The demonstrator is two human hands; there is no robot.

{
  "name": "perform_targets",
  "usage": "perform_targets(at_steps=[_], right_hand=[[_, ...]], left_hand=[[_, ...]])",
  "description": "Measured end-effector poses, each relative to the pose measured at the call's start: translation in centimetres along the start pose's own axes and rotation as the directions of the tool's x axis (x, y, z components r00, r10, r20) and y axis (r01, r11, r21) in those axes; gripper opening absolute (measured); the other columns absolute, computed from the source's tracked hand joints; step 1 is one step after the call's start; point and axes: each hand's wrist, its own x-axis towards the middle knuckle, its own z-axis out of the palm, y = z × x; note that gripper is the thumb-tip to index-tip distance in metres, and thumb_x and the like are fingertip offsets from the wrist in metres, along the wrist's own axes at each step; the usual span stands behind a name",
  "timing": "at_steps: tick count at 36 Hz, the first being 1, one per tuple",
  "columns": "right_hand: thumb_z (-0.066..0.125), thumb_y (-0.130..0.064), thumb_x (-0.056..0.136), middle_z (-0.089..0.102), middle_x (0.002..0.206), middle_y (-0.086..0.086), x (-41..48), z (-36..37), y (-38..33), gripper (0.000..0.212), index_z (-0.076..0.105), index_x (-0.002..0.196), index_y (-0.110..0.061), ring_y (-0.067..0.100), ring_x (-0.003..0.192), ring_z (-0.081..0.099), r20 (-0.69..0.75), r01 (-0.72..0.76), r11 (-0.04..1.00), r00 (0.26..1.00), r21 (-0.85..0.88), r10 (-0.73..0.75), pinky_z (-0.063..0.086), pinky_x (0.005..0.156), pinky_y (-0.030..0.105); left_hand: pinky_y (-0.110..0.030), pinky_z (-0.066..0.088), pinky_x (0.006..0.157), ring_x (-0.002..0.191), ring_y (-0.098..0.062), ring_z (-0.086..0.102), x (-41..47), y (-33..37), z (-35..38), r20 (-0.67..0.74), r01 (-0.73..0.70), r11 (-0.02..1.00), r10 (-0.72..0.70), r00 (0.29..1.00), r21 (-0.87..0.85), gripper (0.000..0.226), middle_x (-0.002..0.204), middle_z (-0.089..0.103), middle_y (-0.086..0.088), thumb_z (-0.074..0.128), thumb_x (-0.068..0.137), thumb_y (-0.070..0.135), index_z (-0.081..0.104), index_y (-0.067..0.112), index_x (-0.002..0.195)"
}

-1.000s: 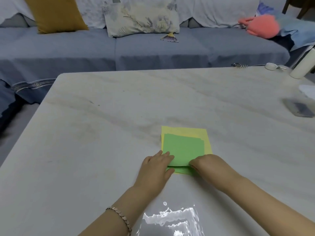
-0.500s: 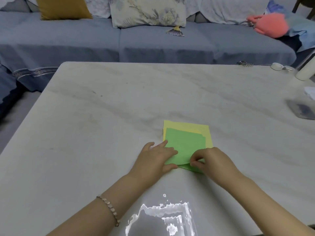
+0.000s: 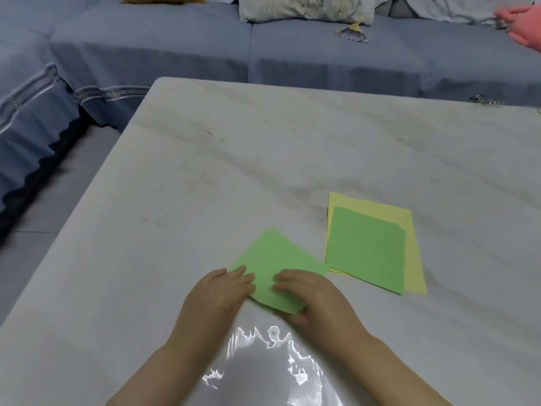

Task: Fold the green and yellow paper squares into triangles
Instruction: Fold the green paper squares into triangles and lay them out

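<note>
Flat left hand presses the green square; right hand pinches its near corner.

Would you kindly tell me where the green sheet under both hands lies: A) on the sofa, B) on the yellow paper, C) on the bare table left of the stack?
C: the green sheet lies on the table left of the stack, left hand and right hand on it.

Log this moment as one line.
left hand: flat on loose green sheet | right hand: at its near corner | sheet: unfolded | stack: green on yellow, right of it
</note>
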Motion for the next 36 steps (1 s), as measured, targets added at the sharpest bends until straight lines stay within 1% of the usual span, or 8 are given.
perform_targets(at_steps=[3, 7, 11, 19, 24, 28, 33, 36], right_hand=[[0.068, -0.030, 0.073, 0.071, 0.103, -0.004, -0.9, -0.1, 0.7, 0.019, 0.074, 0.087, -0.017, 0.007, 0.106, 0.053, 0.010, 0.038, 0.999, 0.999, -0.001, -0.038, 0.042, 0.087, 0.020], [0.042, -0.050, 0.092, 0.068, 0.102, -0.018, -1.8, -0.8, 0.5, 0.043, 0.073, 0.089, -0.021, -0.004, 0.111, 0.051, 0.086, -0.021, 0.991, 0.996, 0.132, 0.010, 0.036, 0.093, 0.008], [0.061, -0.031, 0.085, 0.066, 0.084, -0.027, -1.6, -1.7, -0.1, 0.011, 0.068, 0.077, -0.033, -0.006, 0.083, 0.060, 0.114, -0.271, 0.903, 0.962, 0.333, 0.246, 0.041, 0.074, 0.006], [0.067, -0.019, 0.083, 0.058, 0.059, 0.000, 1.8, -0.7, -0.3, 0.023, 0.060, 0.064, -0.031, 0.002, 0.054, 0.044, 0.014, -0.439, 0.804, 0.880, 0.401, 0.474, 0.033, 0.055, 0.016], [0.065, -0.026, 0.084, 0.056, 0.062, -0.018, 3.0, -0.1, -0.1, 0.011, 0.063, 0.074, -0.030, 0.000, 0.062, 0.050, -0.035, -0.454, 0.860, 0.880, 0.232, 0.474, 0.036, 0.057, 0.018], [0.061, -0.027, 0.088, 0.062, 0.078, -0.010, 3.7, 0.3, -0.2, 0.010, 0.067, 0.086, -0.020, 0.008, 0.072, 0.051, -0.105, -0.417, 0.903, 0.898, 0.106, 0.428, 0.035, 0.061, 0.023], [0.063, -0.023, 0.086, 0.056, 0.085, -0.009, 3.6, 1.0, 0.2, 0.011, 0.067, 0.093, -0.016, 0.011, 0.079, 0.051, -0.180, -0.396, 0.918, 0.901, 0.024, 0.394, 0.035, 0.066, 0.022], [0.059, -0.019, 0.084, 0.060, 0.097, 0.007, 2.6, 1.4, 0.3, 0.019, 0.069, 0.094, -0.007, 0.019, 0.093, 0.050, -0.328, -0.196, 0.974, 0.933, -0.115, 0.149, 0.037, 0.080, 0.025]], left_hand=[[-0.012, 0.027, 0.101, 0.105, -0.006, 0.056, -0.7, -0.3, -0.4, -0.008, 0.034, 0.998, -0.034, 0.999, -0.043, 0.051, 0.100, 0.072, 0.003, 0.026, 0.101, 0.036, 0.070, 0.015, 0.088], [-0.013, 0.031, 0.098, 0.105, -0.003, 0.056, -1.4, 0.1, -0.5, -0.047, 0.044, 0.998, -0.047, 0.998, -0.049, 0.049, 0.098, 0.072, 0.007, 0.032, 0.098, 0.041, 0.071, 0.016, 0.084], [-0.022, 0.042, 0.083, 0.089, -0.004, 0.057, -1.3, 0.7, -0.4, -0.101, 0.182, 0.977, -0.194, 0.976, -0.114, 0.033, 0.084, 0.071, 0.008, 0.048, 0.086, 0.038, 0.071, 0.014, 0.080], [-0.041, 0.048, 0.069, 0.074, -0.023, 0.057, 0.9, 1.6, -0.2, -0.102, 0.450, 0.877, -0.469, 0.877, -0.166, 0.027, 0.074, 0.059, 0.007, 0.051, 0.082, 0.036, 0.067, 0.016, 0.087], [-0.038, 0.045, 0.076, 0.083, -0.030, 0.061, 1.2, 2.0, 1.0, -0.284, 0.289, 0.942, -0.233, 0.930, 0.173, 0.024, 0.096, 0.065, -0.010, 0.049, 0.085, 0.021, 0.053, 0.015, 0.107], [-0.041, 0.036, 0.099, 0.113, -0.030, 0.060, 0.8, 2.5, 2.5, -0.202, 0.044, 0.944, 0.025, 0.979, 0.328, 0.034, 0.121, 0.062, -0.015, 0.048, 0.082, -0.001, 0.059, 0.008, 0.112], [-0.044, 0.032, 0.102, 0.124, -0.026, 0.051, 0.2, 2.1, 2.9, 0.014, 0.057, 0.948, -0.064, 0.998, 0.314, 0.043, 0.131, 0.057, -0.008, 0.041, 0.083, 0.009, 0.061, 0.008, 0.121], [-0.044, 0.029, 0.103, 0.127, -0.022, 0.048, 0.4, 2.2, 2.6, 0.074, 0.082, 0.950, -0.109, 0.991, 0.302, 0.042, 0.133, 0.056, -0.002, 0.034, 0.094, 0.026, 0.058, 0.012, 0.125]])
